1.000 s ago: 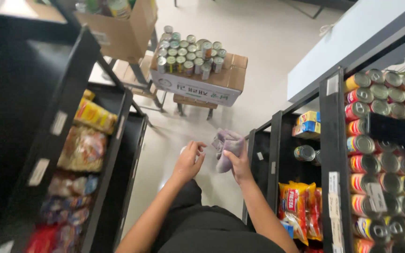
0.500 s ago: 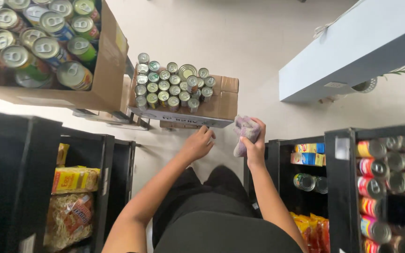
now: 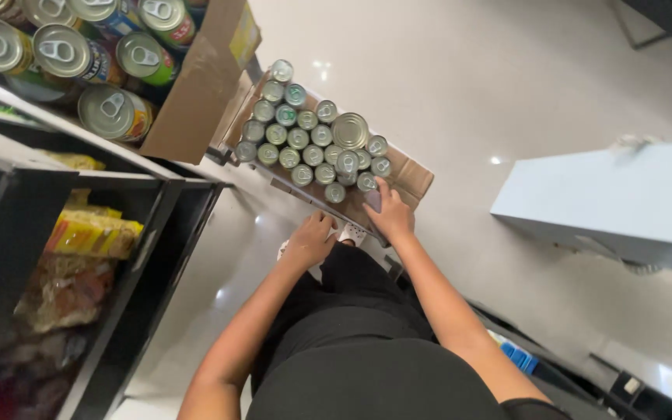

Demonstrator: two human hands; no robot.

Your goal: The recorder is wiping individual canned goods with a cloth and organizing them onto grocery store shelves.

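Note:
An open cardboard box [image 3: 411, 176] packed with several small silver-topped cans [image 3: 299, 138] sits in front of me on a low stand. My right hand [image 3: 390, 216] rests on the near corner of the box beside the front cans. It presses a small grey cloth [image 3: 372, 201] that is mostly hidden under the fingers. My left hand [image 3: 309, 242] is just below the box's front edge, with loose fingers pointing at it and nothing in them. I cannot tell whether it touches the edge.
A second cardboard box [image 3: 200, 101] of larger cans [image 3: 110, 113] tilts at the upper left. Black shelves [image 3: 145, 233] on the left hold yellow packets [image 3: 91, 233]. A pale counter [image 3: 608, 202] stands on the right, over a glossy light floor [image 3: 460, 70].
The view has closed in on the box of cans. Both hands have reached forward to its near edge, and the right hand has brought the cloth down onto the box corner.

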